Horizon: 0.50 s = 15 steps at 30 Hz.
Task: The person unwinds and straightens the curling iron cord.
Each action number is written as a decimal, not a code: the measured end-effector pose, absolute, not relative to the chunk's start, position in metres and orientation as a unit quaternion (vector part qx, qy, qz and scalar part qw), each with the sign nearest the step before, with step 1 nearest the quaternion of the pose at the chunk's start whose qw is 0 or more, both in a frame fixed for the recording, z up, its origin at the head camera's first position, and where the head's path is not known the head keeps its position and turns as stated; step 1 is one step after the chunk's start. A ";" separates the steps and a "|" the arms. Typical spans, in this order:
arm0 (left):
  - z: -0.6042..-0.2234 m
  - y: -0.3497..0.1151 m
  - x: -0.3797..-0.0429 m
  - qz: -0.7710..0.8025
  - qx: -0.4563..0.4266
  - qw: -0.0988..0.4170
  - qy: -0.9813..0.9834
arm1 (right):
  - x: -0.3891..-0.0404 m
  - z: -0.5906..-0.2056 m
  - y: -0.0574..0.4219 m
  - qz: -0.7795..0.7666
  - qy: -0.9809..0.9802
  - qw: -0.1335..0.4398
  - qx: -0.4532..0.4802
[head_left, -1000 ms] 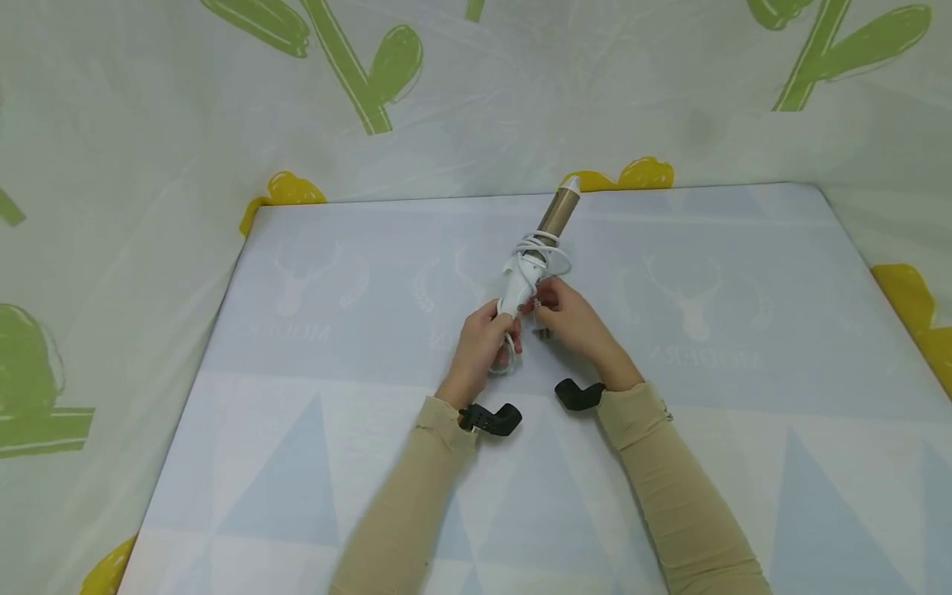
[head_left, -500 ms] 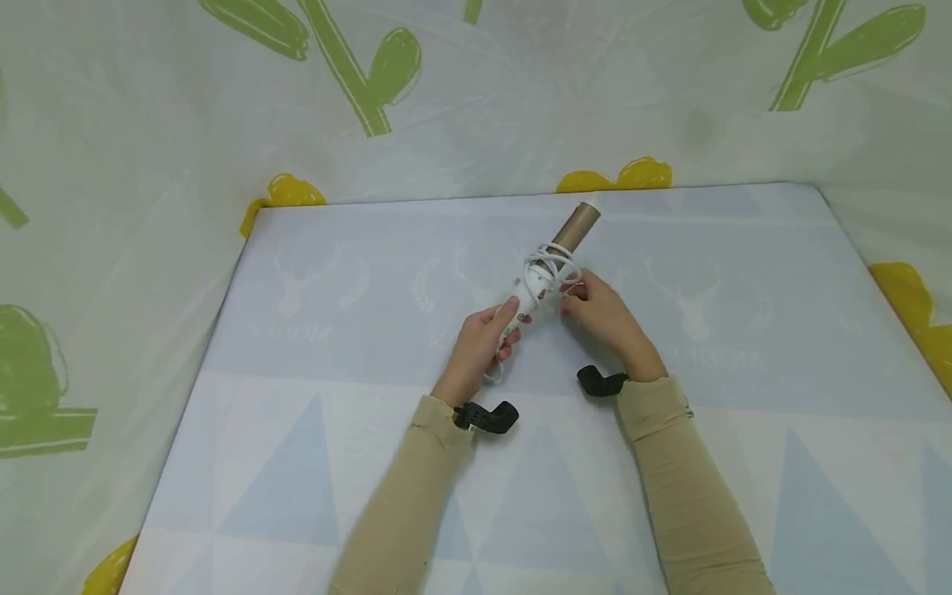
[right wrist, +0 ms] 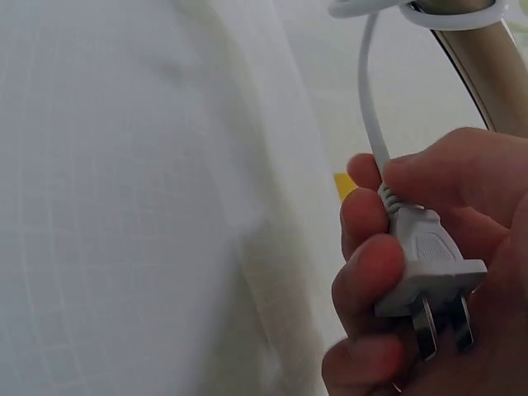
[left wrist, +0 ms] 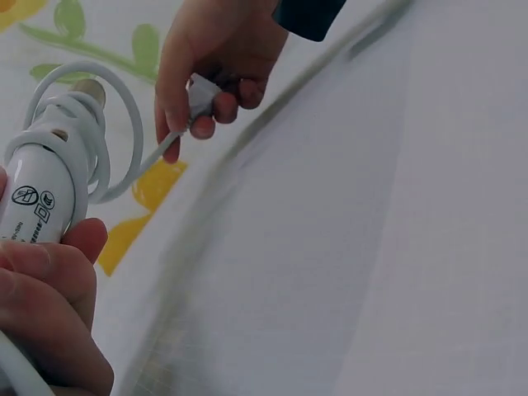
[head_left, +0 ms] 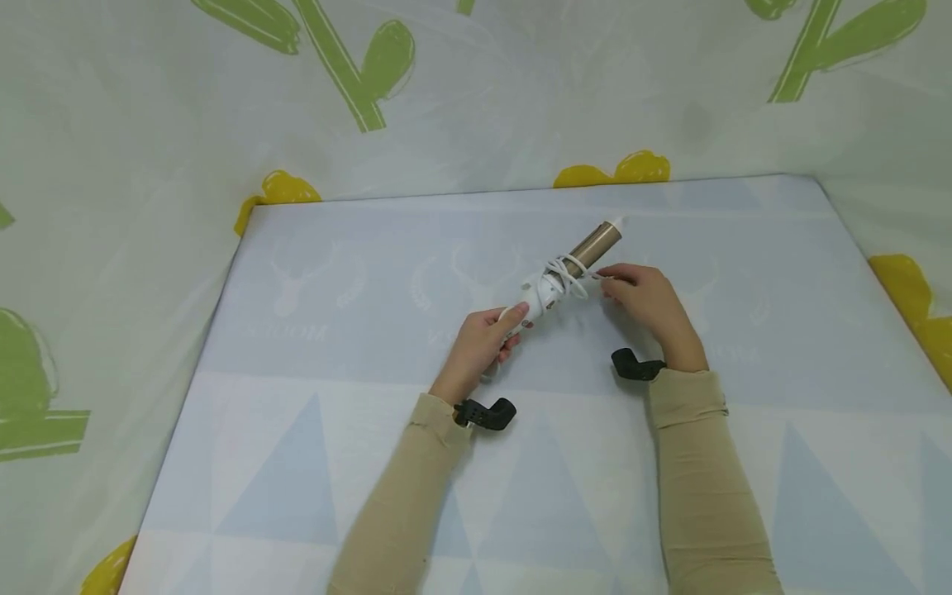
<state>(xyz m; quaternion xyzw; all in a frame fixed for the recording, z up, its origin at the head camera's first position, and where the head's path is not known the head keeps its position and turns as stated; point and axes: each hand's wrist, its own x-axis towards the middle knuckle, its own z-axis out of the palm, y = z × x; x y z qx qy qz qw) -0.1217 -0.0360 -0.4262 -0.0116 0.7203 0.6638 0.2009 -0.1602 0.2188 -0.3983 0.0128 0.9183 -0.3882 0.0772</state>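
Observation:
A curling iron with a white handle and gold barrel (head_left: 595, 248) is held by my left hand (head_left: 482, 343), whose fingers wrap the handle. Its tip points up and to the right in the head view. White cord (left wrist: 95, 136) loops loosely around the iron where handle meets barrel. My right hand (head_left: 653, 306) holds the cord's end, to the right of the iron. In the right wrist view the white two-pin plug (right wrist: 425, 247) lies in the curled fingers, thumb on the cord's base, metal pins showing. A stretch of cord runs from the plug to the loops.
Under both hands lies a table covered with a pale blue and white patterned cloth (head_left: 550, 496). Behind its far edge hangs a pale curtain (head_left: 506, 107) with green and yellow plant prints. Each wrist wears a black camera mount (head_left: 487, 413).
My right hand has moved right and slightly up, drawing the plug and cord away from the handle. The curling iron has tilted further to the right; my left hand keeps its grip.

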 end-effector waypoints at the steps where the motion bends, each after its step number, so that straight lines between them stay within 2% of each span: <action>1: -0.426 -0.036 -0.121 0.662 -0.012 0.203 0.722 | -0.160 -0.397 0.220 -0.387 0.918 0.080 0.014; 5: -0.426 -0.037 -0.119 0.648 -0.004 0.210 0.732 | -0.159 -0.396 0.223 -0.379 0.920 0.097 0.015; 15: -0.425 -0.038 -0.120 0.634 0.007 0.201 0.747 | -0.158 -0.397 0.232 -0.397 0.912 0.094 0.045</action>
